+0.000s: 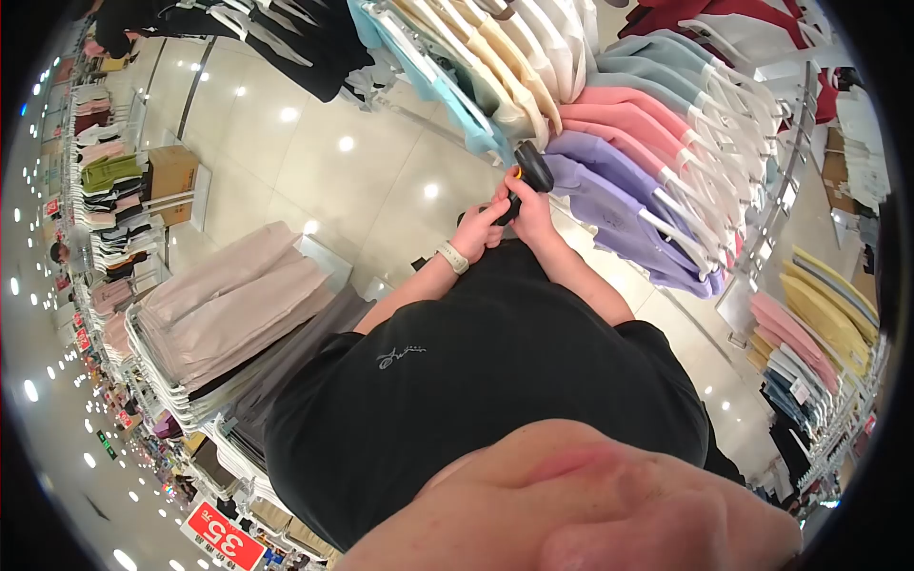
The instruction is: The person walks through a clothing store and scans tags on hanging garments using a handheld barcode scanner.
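Note:
A black handheld device with a yellow ring, which looks like a barcode scanner (535, 167), is held in front of my chest. My right hand (529, 211) is wrapped around its handle, just below the head. My left hand (479, 230), with a pale watch (452, 257) on the wrist, closes on the lower part of the handle, against the right hand. The scanner's head points up and to the right, close beside lavender tops (609, 186) on white hangers. The lower end of the handle is partly hidden by my fingers.
Pink tops (624, 119), grey-blue tops (657, 67) and a light blue garment (447, 86) hang ahead. Pale pink trousers (224, 309) hang on a rack to the left. Yellow garments (828, 305) hang at right. A cardboard box (172, 184) stands on the tiled floor (381, 181).

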The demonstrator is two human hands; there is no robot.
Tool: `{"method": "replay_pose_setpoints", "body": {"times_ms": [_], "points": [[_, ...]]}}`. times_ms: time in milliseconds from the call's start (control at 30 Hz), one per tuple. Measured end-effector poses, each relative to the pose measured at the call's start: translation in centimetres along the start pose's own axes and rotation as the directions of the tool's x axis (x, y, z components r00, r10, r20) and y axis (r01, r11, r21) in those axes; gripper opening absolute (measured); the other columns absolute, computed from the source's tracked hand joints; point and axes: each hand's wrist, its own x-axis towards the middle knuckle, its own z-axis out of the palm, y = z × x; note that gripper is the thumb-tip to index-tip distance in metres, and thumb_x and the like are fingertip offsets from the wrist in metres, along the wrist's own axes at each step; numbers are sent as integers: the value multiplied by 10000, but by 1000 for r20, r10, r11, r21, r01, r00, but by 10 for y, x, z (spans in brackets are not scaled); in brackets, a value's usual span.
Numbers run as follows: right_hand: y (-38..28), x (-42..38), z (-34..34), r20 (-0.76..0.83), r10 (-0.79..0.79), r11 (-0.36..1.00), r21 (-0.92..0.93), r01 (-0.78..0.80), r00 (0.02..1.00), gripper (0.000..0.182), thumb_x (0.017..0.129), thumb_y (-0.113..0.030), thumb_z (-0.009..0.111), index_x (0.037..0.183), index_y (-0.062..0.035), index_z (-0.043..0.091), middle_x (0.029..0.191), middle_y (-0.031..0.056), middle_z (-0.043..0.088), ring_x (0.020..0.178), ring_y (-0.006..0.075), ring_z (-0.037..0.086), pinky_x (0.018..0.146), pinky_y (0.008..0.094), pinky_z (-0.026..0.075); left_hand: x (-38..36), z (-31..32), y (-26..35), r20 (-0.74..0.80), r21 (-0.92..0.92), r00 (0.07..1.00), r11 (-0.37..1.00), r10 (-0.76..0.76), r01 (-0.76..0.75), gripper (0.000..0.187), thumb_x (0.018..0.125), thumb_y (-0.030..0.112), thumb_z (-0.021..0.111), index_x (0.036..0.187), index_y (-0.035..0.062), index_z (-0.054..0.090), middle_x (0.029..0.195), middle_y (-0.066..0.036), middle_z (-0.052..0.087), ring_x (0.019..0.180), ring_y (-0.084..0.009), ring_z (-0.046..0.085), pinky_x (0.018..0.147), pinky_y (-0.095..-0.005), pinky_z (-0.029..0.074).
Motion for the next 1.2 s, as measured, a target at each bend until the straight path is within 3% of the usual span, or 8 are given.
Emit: {"method": "replay_pose_setpoints", "body": {"times_ms": [267, 433, 567, 600, 800, 833, 900, 1200], "points": [[-7, 9, -19, -3, 81, 990, -116, -81, 997, 261, 954, -139, 593, 1205, -75, 558, 749, 47, 595, 686, 159, 610, 558, 282, 463, 12, 11, -6, -69, -31, 997, 999, -22, 20, 336, 986, 416, 657, 911, 101, 567, 584, 102, 345, 459, -38, 272, 459, -243, 204], [-11, 12, -10, 85, -19, 997, -78, 26, 996, 123, 944, -116, 589, 1000, -10, 619, 766, 43, 611, 700, 137, 606, 636, 289, 469, 14, 9, -6, -72, -41, 996, 997, 57, -60, 294, 991, 372, 661, 981, 104, 540, 591, 104, 350, 464, -36, 274, 463, -241, 213], [-8, 29, -21, 238, -39, 964, -247, 99, 971, 173, 940, -104, 596, 1077, 1, 615, 754, 69, 611, 726, 166, 613, 710, 314, 497, 14, 7, 5, -19, -52, 992, 991, 121, -122, 286, 995, 354, 659, 1024, 100, 531, 615, 103, 365, 480, -33, 288, 472, -236, 223], [-14, 29, -9, 202, -78, 959, -253, 129, 976, 169, 919, -120, 608, 779, -29, 638, 726, 19, 632, 653, 113, 583, 580, 270, 431, 13, 7, 8, -8, -57, 991, 989, 134, -135, 288, 996, 353, 659, 1034, 97, 532, 621, 102, 368, 485, -32, 292, 474, -235, 226], [-28, 40, 12, 206, -22, 962, -261, 77, 978, 152, 887, -139, 635, 767, -47, 649, 705, 18, 635, 607, 91, 557, 507, 247, 367, 12, 7, 22, -12, -56, 979, 978, 202, -202, 310, 1002, 385, 650, 1016, 91, 551, 627, 94, 369, 493, -38, 297, 477, -233, 235], [-27, 44, 9, 234, 8, 966, -255, 53, 972, 123, 905, -127, 627, 965, -21, 608, 735, 35, 634, 641, 109, 576, 549, 254, 403, 12, 6, 21, -21, -54, 978, 977, 207, -208, 312, 1004, 391, 645, 1003, 92, 553, 626, 92, 369, 493, -39, 296, 477, -234, 234], [-28, 50, 5, 287, 68, 971, -240, 3, 955, 448, 941, -102, 612, 1361, 30, 526, 796, 70, 633, 708, 145, 615, 634, 269, 474, 13, 7, 22, -39, -45, 976, 975, 215, -216, 320, 1008, 404, 635, 976, 95, 559, 626, 89, 370, 493, -42, 294, 478, -235, 234], [-47, 50, 16, 315, 122, 966, -256, -40, 941, 372, 940, -139, 608, 1283, 4, 604, 767, 44, 630, 648, 124, 592, 515, 246, 394, 13, 14, 29, -58, -3, 978, 979, 203, -203, 369, 1018, 447, 598, 993, 79, 574, 628, 99, 339, 500, -42, 282, 495, -243, 224]]}}
